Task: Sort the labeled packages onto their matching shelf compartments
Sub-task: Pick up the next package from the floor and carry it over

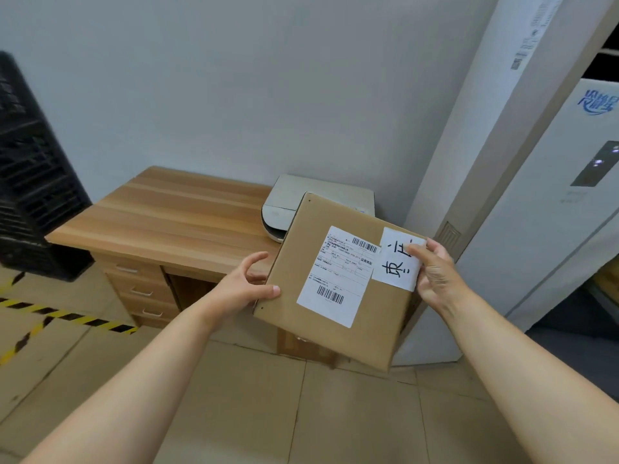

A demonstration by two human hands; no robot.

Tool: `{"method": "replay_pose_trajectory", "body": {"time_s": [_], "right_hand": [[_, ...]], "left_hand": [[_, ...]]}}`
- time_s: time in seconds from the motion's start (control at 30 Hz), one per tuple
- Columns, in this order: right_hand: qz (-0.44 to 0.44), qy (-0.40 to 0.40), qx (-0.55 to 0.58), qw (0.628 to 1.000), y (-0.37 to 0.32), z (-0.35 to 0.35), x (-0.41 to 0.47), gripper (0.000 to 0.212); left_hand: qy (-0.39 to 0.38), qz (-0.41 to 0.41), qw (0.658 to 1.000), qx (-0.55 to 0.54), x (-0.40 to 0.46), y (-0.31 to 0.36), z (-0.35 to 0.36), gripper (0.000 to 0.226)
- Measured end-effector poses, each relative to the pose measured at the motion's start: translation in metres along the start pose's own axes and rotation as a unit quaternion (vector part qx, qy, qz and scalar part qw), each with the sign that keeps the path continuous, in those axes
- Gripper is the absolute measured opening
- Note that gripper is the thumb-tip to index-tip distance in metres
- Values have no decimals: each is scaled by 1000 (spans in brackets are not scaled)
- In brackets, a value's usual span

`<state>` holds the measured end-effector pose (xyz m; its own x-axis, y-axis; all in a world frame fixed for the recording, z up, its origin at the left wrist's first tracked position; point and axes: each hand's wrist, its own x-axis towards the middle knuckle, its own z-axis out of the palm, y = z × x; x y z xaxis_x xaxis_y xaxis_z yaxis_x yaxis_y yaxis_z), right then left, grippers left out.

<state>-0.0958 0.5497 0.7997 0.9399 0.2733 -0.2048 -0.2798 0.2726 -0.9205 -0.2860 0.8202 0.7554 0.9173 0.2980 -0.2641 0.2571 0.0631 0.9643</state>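
I am facing a wall with a desk (160,216) against it; its worktop is bare except for a printer (294,202) sitting at the right far corner. A tall white unit (549,202) is standing at my right, and a black crate stack (30,169) at my left. No shelf compartments are showing here.

I am holding the box (338,283) in the air in front of the desk's right end, touching nothing but my hands, its labelled face tilted up toward me. My left hand (248,283) is clamping its left edge, thumb on top. My right hand (435,272) is gripping the right edge, its fingertips (413,251) pressing onto the handwritten tag (398,259) beside the shipping label (338,279).

I judge that I am reading the tag to learn the destination. Next I need to turn toward the shelves, find the matching compartment, and keep both hands closed on the box.
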Motion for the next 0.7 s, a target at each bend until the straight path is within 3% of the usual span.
{"method": "replay_pose_trajectory", "body": {"time_s": [0.1, 0.33, 0.7], "right_hand": [[7, -54, -49, 997, 11, 13, 25, 86], [-26, -173, -269, 947, 26, 41, 79, 89], [-149, -262, -365, 881, 46, 120, 129, 96]], "left_hand": [[62, -4, 998, -20, 15, 4, -5, 82], [203, 1, 974, -99, 63, 26, -8, 65], [362, 22, 916, -170, 89, 26, -34, 55]]}}
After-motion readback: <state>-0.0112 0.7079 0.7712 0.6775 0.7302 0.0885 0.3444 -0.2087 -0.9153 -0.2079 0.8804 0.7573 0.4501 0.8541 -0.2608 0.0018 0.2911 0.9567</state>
